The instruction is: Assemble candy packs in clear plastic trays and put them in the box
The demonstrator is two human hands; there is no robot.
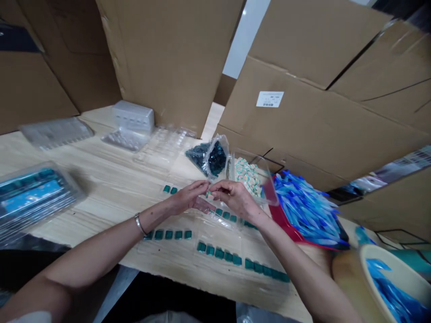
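Over the middle of the table my two hands meet at the fingertips. My right hand (pixel 233 196) is closed in a pinch on a small teal-and-pale piece (pixel 209 195). My left hand (pixel 188 197) faces it with fingers stretched out and the thumb apart; whether anything lies in its palm is hidden. Beneath and around them, teal glass-like squares lie in short rows: a near row (pixel 218 254), a left row (pixel 173 234) and one by my right fingers (pixel 225 215). Clear plastic trays appear to lie under these rows.
Behind my hands sit a bag of dark teal squares (pixel 215 157) and a clear box of small pale pieces (pixel 247 172). Blue slender pieces fill a red tray (pixel 289 229); a cream bucket (pixel 363 264) stands right. Clear packs (pixel 37 197) lie left. Cardboard (pixel 175 58) walls the back.
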